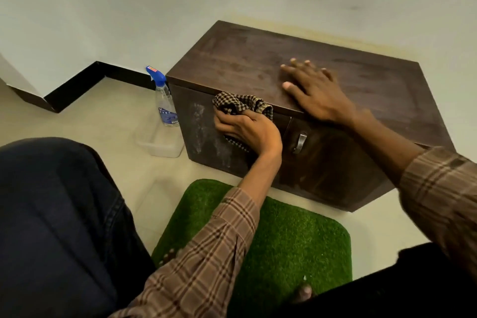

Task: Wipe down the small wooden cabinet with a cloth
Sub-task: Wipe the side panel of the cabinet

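Left hand (pixel 246 128) clamped on brown checked cloth (pixel 242 106), pressed to left door of small dark wooden cabinet (pixel 232 59). Right hand (pixel 313 91) flat, fingers spread, on cabinet top just above.

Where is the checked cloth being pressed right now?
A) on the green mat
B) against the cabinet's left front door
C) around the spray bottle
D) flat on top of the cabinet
B: the left hand holds the checked cloth bunched against the left front door of the cabinet, beside pale smears, while the right hand rests flat and bare on the top.
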